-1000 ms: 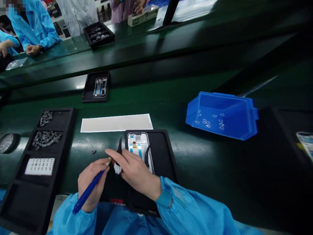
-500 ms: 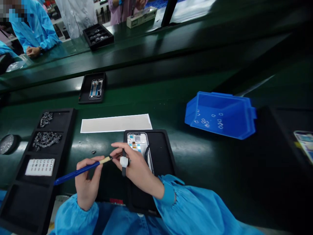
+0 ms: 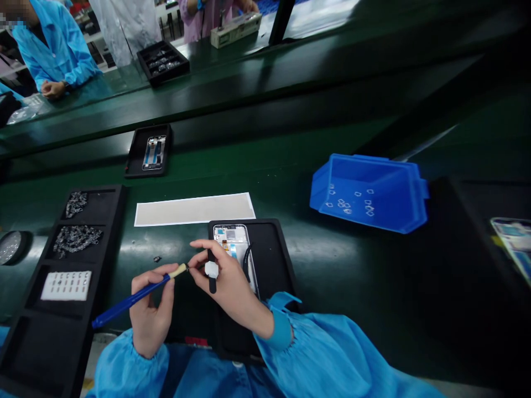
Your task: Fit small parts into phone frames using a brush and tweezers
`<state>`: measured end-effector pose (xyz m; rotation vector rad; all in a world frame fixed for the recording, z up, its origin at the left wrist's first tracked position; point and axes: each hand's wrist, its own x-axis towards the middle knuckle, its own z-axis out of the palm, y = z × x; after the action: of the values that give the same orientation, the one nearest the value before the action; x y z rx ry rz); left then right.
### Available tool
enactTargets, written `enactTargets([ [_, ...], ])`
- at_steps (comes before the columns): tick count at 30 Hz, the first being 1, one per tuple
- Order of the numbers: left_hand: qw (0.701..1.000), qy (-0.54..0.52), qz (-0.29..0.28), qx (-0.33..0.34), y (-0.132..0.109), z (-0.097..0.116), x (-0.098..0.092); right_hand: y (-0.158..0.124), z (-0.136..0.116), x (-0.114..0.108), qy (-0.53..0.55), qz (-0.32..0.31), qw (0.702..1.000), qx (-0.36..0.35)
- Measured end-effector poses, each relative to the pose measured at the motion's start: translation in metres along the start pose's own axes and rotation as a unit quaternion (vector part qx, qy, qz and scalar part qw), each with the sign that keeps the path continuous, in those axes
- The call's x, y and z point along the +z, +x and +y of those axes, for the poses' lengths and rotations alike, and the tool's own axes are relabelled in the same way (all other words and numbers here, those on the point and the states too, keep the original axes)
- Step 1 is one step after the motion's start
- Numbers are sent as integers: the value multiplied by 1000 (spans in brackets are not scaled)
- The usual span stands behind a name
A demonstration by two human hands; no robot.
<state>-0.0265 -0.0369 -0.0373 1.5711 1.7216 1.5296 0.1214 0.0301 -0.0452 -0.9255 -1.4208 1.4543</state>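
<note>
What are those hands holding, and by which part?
The left hand holds a blue pen-like tool near its cream end. The right hand holds a slim dark tool; exactly where is hidden.

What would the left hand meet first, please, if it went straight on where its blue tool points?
Probably the right hand: its fingertips look very near the pale end of the blue tool in the left hand, though depth is unclear.

Left grip (image 3: 149,318) pinched, right grip (image 3: 229,283) just beside.
</note>
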Motion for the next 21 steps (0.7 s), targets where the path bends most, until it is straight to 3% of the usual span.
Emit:
enactTargets([
  [12, 997, -59, -5, -56, 3, 3, 1, 1, 0, 0, 40, -13, 999, -12],
  [17, 984, -105, -9, -143, 3, -2, -2, 2, -3, -2, 60, -17, 998, -1],
  [21, 954, -197, 11, -226, 7, -4, 1, 2, -2, -1, 50, -3, 999, 2],
])
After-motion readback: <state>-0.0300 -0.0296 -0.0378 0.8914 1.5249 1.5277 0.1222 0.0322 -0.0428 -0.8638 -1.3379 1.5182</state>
